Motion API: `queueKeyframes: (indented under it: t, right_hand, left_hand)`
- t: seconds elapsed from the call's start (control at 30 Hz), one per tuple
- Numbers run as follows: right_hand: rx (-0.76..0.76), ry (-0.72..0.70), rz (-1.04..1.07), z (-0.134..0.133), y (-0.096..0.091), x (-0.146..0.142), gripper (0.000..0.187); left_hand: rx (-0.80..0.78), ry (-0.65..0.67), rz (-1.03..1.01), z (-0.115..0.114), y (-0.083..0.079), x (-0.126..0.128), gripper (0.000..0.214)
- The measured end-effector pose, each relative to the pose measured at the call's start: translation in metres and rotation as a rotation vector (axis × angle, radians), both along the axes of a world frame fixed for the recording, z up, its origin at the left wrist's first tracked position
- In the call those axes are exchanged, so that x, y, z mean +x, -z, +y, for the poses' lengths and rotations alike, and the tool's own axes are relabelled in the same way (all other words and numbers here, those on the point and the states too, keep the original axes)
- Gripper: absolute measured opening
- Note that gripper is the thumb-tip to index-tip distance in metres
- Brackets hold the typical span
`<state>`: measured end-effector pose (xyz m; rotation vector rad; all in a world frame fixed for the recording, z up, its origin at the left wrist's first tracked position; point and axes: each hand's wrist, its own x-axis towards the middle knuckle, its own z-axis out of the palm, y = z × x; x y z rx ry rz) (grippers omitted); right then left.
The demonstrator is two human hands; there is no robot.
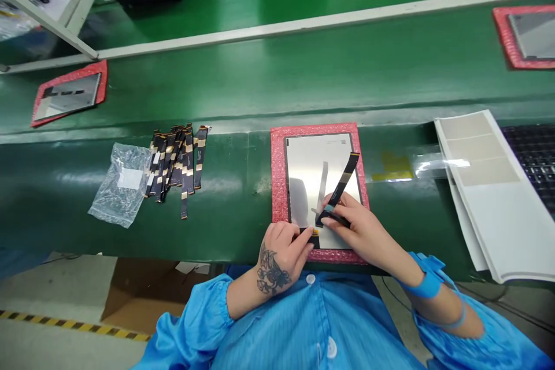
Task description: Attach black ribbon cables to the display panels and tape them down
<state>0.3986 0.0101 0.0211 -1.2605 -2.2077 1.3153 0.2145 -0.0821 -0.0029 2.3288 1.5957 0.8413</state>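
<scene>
R hand: right hand (364, 230) pinching black flex strip (346, 176) over silvery panel (310, 156) | left hand (282, 251): at panel's lower edge, grip indeterminable | panel on pink wrap (278, 185)

- The scene is bright, apparently lit from above.
- Soft glare lies on the green table (243, 196).
- The silvery panel (307, 156) mirrors the black strip (345, 177).
- Edges look stretched and slightly soft.

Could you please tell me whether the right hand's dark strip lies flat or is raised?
Raised: the right hand holds the dark strip with its far end off the panel, its reflection showing separately.
</scene>
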Motion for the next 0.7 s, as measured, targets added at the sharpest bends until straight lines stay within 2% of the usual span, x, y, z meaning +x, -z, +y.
queueKeyframes:
  t: [0.17, 0.4, 0.7]
  right_hand:
    - [0.082, -0.022, -0.068, 0.004, 0.002, 0.001, 0.016]
    - [0.035, -0.129, -0.058, 0.005, -0.007, -0.003, 0.016]
    - [0.062, -0.158, -0.096, 0.002, -0.005, -0.007, 0.016]
  left_hand:
    - [0.024, 0.020, -0.034, 0.003, 0.001, 0.001, 0.023]
    - [0.038, 0.062, -0.046, 0.000, 0.000, -0.001, 0.022]
    - [0.019, 0.071, -0.046, 0.001, -0.003, -0.002, 0.021]
